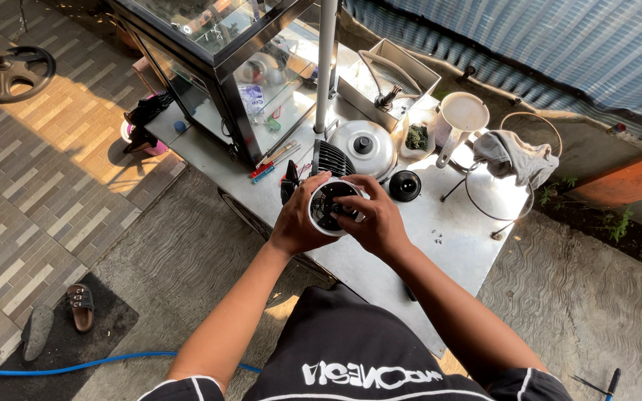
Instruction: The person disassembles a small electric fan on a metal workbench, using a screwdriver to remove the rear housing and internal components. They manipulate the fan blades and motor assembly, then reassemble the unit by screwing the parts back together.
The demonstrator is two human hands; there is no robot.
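Both hands on small round fan housing [334,206] over counter [440,249]: left hand [296,219] fingers clamped on rim, right hand [377,223] fingers pinching centre. I judged mid-assembly; next needed steady twist.

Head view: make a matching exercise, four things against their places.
1 fan ring
2 pot lid
3 grey cloth
4 blue hose

a on the ground
b draped on a wire stand
c held in both hands
d on the table by the pole

Pairs: 1-c, 2-d, 3-b, 4-a
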